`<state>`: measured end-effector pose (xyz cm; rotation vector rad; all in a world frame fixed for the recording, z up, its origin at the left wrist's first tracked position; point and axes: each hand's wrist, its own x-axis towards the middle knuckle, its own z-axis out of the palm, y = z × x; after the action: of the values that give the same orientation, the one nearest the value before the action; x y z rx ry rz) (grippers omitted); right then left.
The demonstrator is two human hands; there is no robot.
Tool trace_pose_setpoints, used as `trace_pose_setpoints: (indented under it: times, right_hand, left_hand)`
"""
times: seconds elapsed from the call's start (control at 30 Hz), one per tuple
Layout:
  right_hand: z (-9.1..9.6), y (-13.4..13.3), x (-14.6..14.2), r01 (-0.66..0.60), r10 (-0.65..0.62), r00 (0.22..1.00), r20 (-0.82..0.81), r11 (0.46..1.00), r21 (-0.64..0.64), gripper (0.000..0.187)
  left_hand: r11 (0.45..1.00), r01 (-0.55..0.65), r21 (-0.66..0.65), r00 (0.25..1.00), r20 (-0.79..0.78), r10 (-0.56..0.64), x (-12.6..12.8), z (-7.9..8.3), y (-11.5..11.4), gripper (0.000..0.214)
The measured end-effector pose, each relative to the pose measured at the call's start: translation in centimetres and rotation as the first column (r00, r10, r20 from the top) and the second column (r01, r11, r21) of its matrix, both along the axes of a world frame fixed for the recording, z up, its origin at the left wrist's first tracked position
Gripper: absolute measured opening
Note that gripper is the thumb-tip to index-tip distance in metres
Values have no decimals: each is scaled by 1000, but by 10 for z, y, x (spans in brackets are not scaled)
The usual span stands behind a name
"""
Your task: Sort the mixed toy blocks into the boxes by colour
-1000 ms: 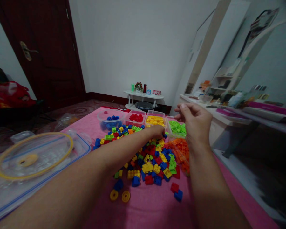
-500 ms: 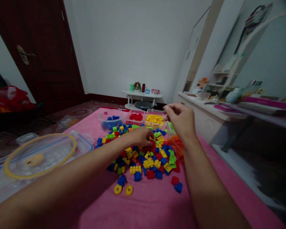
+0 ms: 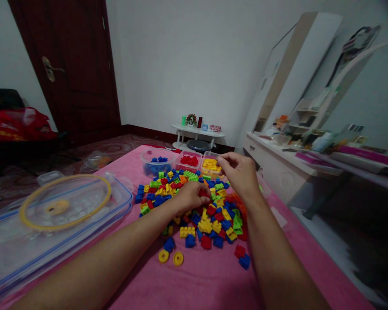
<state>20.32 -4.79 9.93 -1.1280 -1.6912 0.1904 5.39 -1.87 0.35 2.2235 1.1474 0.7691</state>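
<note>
My left hand (image 3: 193,196) reaches into a heap of mixed toy building blocks (image 3: 205,224), its fingers curled around a red block (image 3: 204,194) that is mostly covered. My right hand (image 3: 241,170) is held at the near right side of a clear box of yellow blocks (image 3: 211,165), thumb and fingers pinched together; what they hold, if anything, is too small to make out. To the left of that box stand a clear box of red blocks (image 3: 189,160) and a round clear tub of blue blocks (image 3: 157,167). Orange blocks (image 3: 241,206) lie partly behind my right forearm.
Two yellow wheels (image 3: 178,258) and a few loose blocks lie on the pink cloth (image 3: 210,284) nearest me. On the left are large clear lids (image 3: 116,215) with blue edging and a yellow-rimmed round lid (image 3: 106,202). A white dresser (image 3: 287,165) stands to the right.
My right hand has come down slightly and left, closer to the yellow blocks' box. My left hand stays low in the heap. The camera view has shifted a little.
</note>
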Motion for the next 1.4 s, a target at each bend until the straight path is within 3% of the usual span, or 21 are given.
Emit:
trace_pose_setpoints:
  times: [0.1, 0.2, 0.27, 0.37, 0.43, 0.57, 0.77, 0.83, 0.9, 0.97, 1.07, 1.17, 1.4]
  right_hand:
    - [-6, 4, -1, -36, 47, 989, 141, 996, -77, 21]
    - [-17, 9, -4, -81, 137, 952, 275, 975, -206, 20]
    - [-25, 11, -10, -84, 159, 940, 301, 965, -247, 25]
    - [-35, 12, -20, -86, 170, 933, 317, 961, -263, 38]
    - [-39, 12, -25, -106, 192, 926, 325, 959, -263, 41]
    - [-42, 12, -29, -135, 245, 902, 355, 942, -308, 25]
    - [-49, 17, -27, -65, 219, 902, 372, 920, -386, 15]
    - [-52, 18, -25, -45, 204, 904, 375, 920, -390, 13]
    - [-53, 20, -23, 10, 158, 902, 402, 923, -384, 10]
    - [-53, 21, -20, 56, 117, 896, 428, 927, -371, 8]
    - [-51, 21, -17, 43, 116, 894, 433, 939, -341, 6]
    - [-52, 22, -18, 28, 142, 881, 451, 937, -349, 13]
    - [-74, 26, -27, 101, 151, 769, 622, 931, -350, 34]
  left_hand:
    - [952, -33, -304, 925, 351, 144, -12, 3, 10, 29]
    - [794, 103, -600, 741, 579, 341, -21, 13, 13, 31]
    - [701, 223, -678, 660, 634, 403, -24, 19, 13, 27]
    - [652, 309, -692, 634, 661, 401, -27, 25, 10, 22]
    - [668, 316, -674, 659, 662, 357, -29, 25, 9, 23]
    - [714, 301, -632, 783, 591, 193, -33, 22, 8, 34]
    - [738, 275, -616, 901, 432, 24, -33, 22, 5, 38]
    - [797, 163, -582, 955, 296, 21, -37, 28, 6, 34]
    - [902, -41, -430, 994, 74, 80, -47, 38, 9, 31]
    - [960, -232, -159, 966, -152, 209, -61, 49, 12, 27]
    - [906, -403, 128, 817, -397, 419, -81, 60, 13, 23]
    - [865, -471, 175, 686, -544, 484, -91, 59, 13, 24]
    - [844, -510, 166, 608, -625, 490, -89, 36, 20, 24]
